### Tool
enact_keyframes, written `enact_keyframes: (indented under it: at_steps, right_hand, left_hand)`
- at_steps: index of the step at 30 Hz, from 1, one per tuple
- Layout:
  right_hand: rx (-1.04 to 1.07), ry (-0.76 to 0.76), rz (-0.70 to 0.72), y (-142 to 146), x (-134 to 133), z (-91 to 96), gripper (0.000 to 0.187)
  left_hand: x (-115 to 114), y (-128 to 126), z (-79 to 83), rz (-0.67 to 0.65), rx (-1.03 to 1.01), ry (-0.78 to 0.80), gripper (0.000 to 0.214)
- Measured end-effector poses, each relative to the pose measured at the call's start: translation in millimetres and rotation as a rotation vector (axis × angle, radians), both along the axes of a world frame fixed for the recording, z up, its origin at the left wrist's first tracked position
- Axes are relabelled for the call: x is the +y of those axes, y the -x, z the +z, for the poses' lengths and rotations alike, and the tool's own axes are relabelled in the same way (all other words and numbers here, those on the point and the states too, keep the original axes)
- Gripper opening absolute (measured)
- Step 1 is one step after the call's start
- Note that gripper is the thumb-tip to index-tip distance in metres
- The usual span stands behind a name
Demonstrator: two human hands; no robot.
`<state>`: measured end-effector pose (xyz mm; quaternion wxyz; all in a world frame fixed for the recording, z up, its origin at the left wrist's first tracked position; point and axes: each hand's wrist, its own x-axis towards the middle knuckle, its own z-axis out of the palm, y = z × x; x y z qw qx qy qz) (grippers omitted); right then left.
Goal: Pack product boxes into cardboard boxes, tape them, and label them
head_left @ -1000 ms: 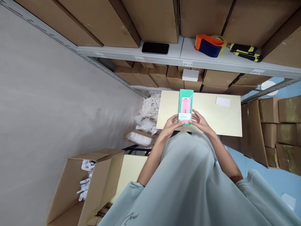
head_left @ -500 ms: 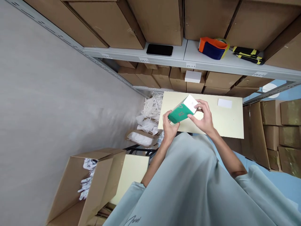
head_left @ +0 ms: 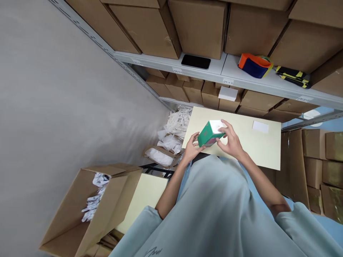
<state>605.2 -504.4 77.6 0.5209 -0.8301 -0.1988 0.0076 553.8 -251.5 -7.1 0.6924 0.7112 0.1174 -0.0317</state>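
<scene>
A small green and white box (head_left: 206, 134) is held between my two hands above the pale yellow table (head_left: 257, 150). My left hand (head_left: 192, 148) grips its lower left end, thumb beneath and fingers behind. At the white end, my right hand (head_left: 232, 141) has its fingers on the upper edge and its thumb near the lower edge. One green side, the white end and a pinkish patch on the underside face me. On the table, right of my right hand, lies a white slip of paper (head_left: 260, 126).
A shelf rack holds cardboard boxes (head_left: 198, 28), a black phone (head_left: 195, 61), an orange and blue tape dispenser (head_left: 255, 65) and black-yellow cutters (head_left: 293, 76). White paper scraps (head_left: 178, 123) pile left of the table. An open carton (head_left: 118, 200) stands lower left; more cartons (head_left: 313, 144) stack at right.
Between my hands the box has turned, so a different green side and a pinkish patch now show. The camera view has shifted and tilted slightly.
</scene>
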Motion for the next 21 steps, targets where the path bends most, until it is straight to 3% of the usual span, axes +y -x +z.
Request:
enact_keyframes:
  at_steps: [4, 7, 10, 15, 21]
  right_hand:
    - [0.17, 0.217, 0.029, -71, 13, -48.6, 0.052]
    - [0.262, 0.434, 0.093, -111, 45, -78.9, 0.056]
    - [0.308, 0.586, 0.126, -141, 86, -95.1, 0.057]
    - [0.341, 0.734, 0.142, -183, 141, -105.5, 0.058]
    - [0.347, 0.818, 0.176, -221, 164, -112.1, 0.061]
  left_hand:
    - [9, 4, -49.8, 0.08, 0.207, 0.15, 0.085]
    - [9, -6, -79.0, 0.199, 0.276, 0.207, 0.067]
    - [13, -29, -99.9, 0.28, 0.293, 0.221, 0.059]
    - [32, -79, -121.0, 0.411, 0.276, 0.231, 0.051]
    - [49, -117, -124.3, 0.447, 0.262, 0.305, 0.054]
